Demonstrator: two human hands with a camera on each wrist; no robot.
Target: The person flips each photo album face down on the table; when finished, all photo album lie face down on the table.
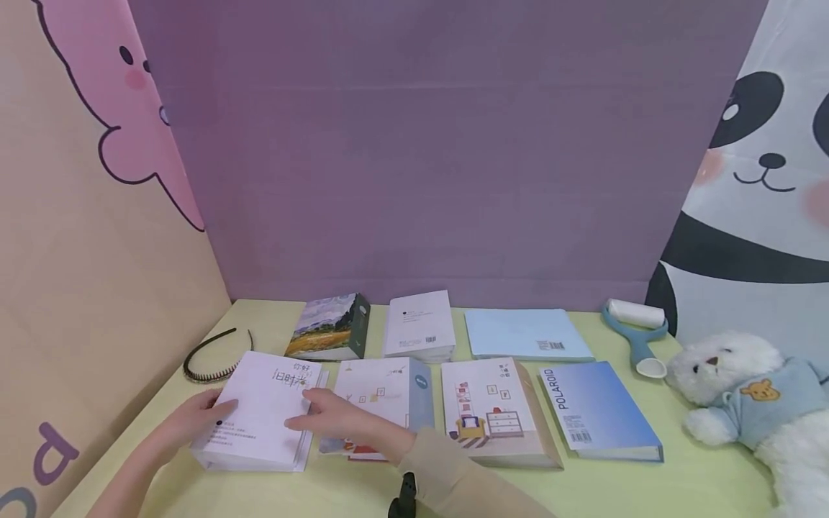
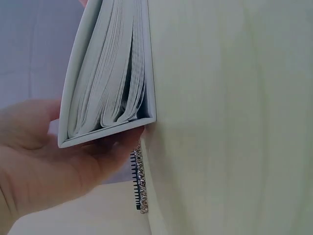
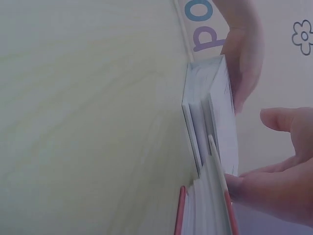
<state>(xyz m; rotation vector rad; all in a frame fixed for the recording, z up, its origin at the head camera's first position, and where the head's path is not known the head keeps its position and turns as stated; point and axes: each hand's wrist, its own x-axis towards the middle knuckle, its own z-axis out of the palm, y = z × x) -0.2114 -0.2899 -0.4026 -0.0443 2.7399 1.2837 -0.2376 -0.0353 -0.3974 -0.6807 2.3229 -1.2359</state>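
A thick white photo album (image 1: 265, 410) with drawn characters on its cover lies at the left of the table. My left hand (image 1: 194, 421) grips its spine side, thumb over the cover and fingers along the spine. The left wrist view shows that hand (image 2: 54, 156) around the spine, with the album's page ends (image 2: 110, 68) facing the camera. Over the album's right part reaches my right hand (image 1: 340, 417), thumb and fingers spread apart. In the right wrist view its thumb is raised off the cover, and the fingers of the right hand (image 3: 283, 171) lie near the far edge.
Beside the white album lie an illustrated album (image 1: 372, 396), another with furniture drawings (image 1: 486, 410) and a blue POLAROID album (image 1: 599, 410). Behind are a landscape-covered book (image 1: 327, 327), a white book (image 1: 419, 324) and a light-blue one (image 1: 524, 334). A headband (image 1: 210, 374), lint roller (image 1: 637, 338) and plush bear (image 1: 745, 403) flank them.
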